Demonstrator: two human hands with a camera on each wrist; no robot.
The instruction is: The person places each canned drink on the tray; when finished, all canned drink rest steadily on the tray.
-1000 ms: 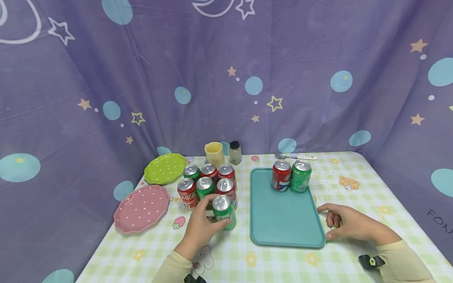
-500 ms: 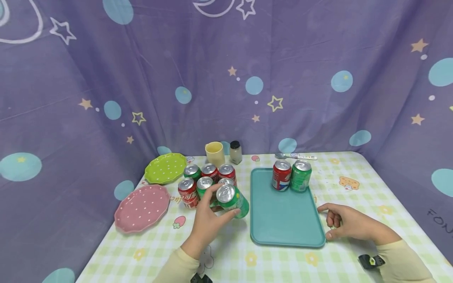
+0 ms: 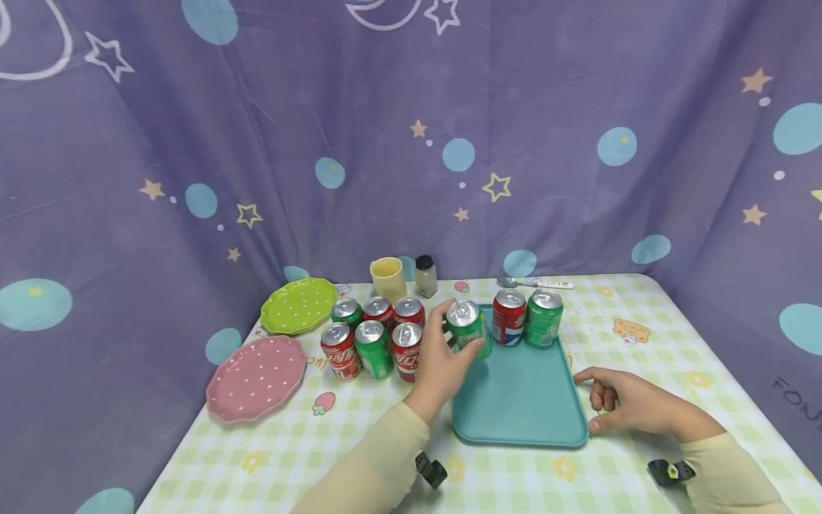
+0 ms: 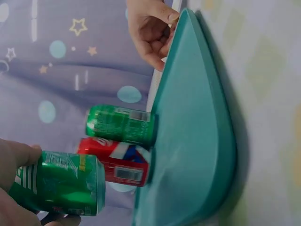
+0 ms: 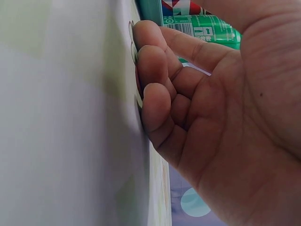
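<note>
On the cloth-covered desk (image 3: 514,489), I had the round-cornered teal tray (image 3: 523,407), the right hand (image 3: 632,403) at its rim, fingers loosely bent and empty, while the left hand (image 3: 442,364) grasped a green can (image 3: 467,325) above the tray's left side. A red can (image 3: 509,325) and a second green can (image 3: 544,325) stood upright inside. Only the left wrist view showed me the held can's base edge.

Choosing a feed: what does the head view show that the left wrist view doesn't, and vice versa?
Head only: pink dotted plate, lime dotted plate, yellow mug, black-capped jar, white-handled spoon, six red and green cans.

Left wrist only: a pale striped panel on a red metal can.

Both: that can and a green metal can on the rectangular teal tray, another green can in the left hand, the right hand.
</note>
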